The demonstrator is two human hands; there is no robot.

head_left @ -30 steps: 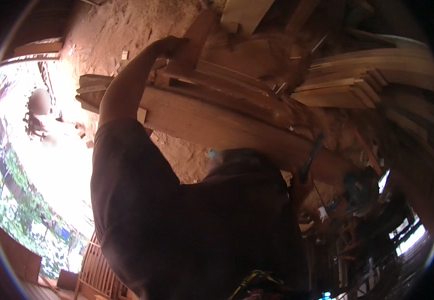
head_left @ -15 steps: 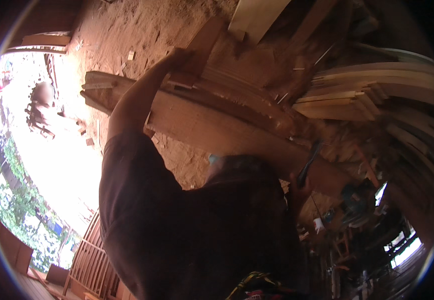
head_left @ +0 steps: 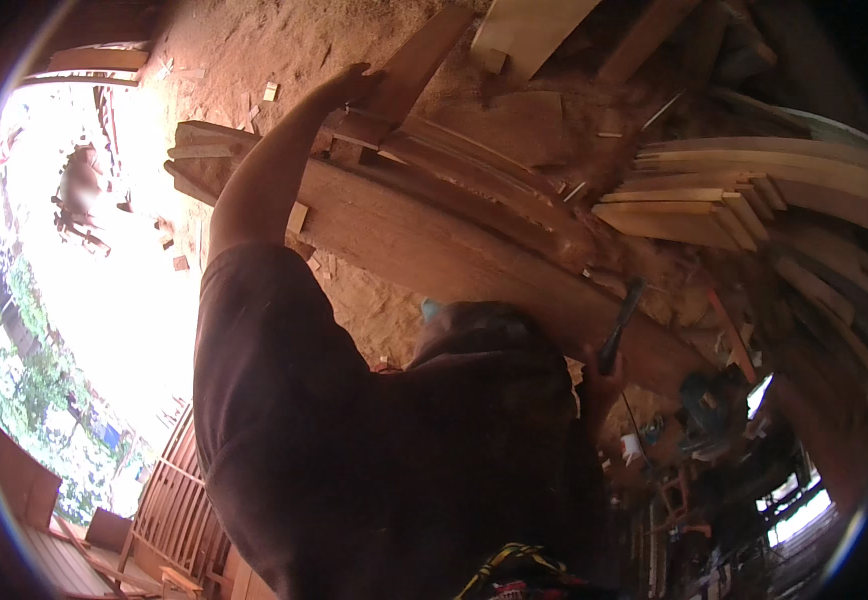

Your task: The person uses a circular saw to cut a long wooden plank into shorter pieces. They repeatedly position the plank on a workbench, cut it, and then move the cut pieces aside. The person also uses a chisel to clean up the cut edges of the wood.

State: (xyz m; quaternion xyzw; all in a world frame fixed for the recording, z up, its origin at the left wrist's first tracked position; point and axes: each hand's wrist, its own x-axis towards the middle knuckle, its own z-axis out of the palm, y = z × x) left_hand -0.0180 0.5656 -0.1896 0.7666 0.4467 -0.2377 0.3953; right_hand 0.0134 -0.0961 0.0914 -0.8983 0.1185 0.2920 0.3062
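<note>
Curved planks (head_left: 474,200) left of stacked boards (head_left: 744,200), on sawdust floor (head_left: 254,50)

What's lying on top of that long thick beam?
Thinner curved planks lie stacked on the beam, with the left hand on their upper end. The dark shirt hides the beam's lower edge. The right hand grips a dark tool.

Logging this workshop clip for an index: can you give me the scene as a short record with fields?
Place: wood workshop, sawdust-strewn floor
Person: dark-shirted person, seen close up from behind
Raised hand: resting on the long planks
Lower hand: grips a dark tool handle
Nearby: lighter board stack
Wearer's own hands: not in view
</note>
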